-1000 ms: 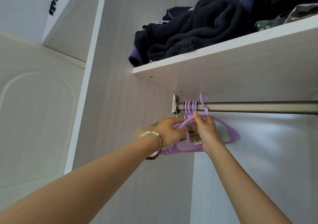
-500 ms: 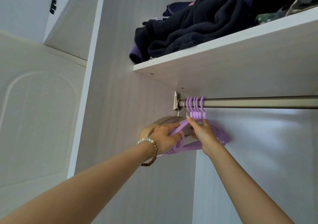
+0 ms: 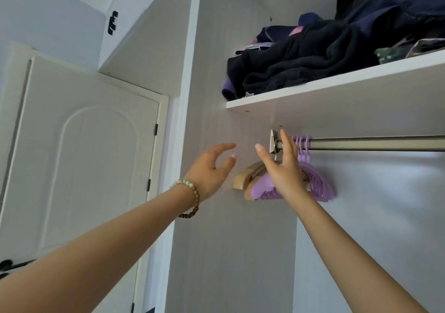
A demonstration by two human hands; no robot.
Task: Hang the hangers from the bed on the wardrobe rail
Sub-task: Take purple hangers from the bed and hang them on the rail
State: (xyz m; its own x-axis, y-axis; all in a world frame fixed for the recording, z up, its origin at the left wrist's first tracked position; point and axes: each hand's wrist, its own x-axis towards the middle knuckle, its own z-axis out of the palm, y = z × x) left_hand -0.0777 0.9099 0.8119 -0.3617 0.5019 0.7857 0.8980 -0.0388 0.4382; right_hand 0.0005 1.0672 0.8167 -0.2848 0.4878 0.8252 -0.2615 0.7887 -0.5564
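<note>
Several purple plastic hangers (image 3: 315,182) hang bunched at the left end of the metal wardrobe rail (image 3: 373,143), their hooks over the bar. A wooden hanger (image 3: 245,178) hangs behind them, closest to the side wall. My right hand (image 3: 281,168) is in front of the hangers, fingers spread, holding nothing. My left hand (image 3: 212,168), with a bead bracelet at the wrist, is open to the left of the hangers and apart from them.
A white shelf (image 3: 337,88) just above the rail carries a pile of dark folded clothes (image 3: 313,57). The wardrobe side panel (image 3: 216,216) stands left of the rail. A white door (image 3: 84,168) lies further left.
Both hands have let go of the purple hangers and drawn back from them, the left hand moving off to the left. The hangers now hang on the rail. The view has swung left.
</note>
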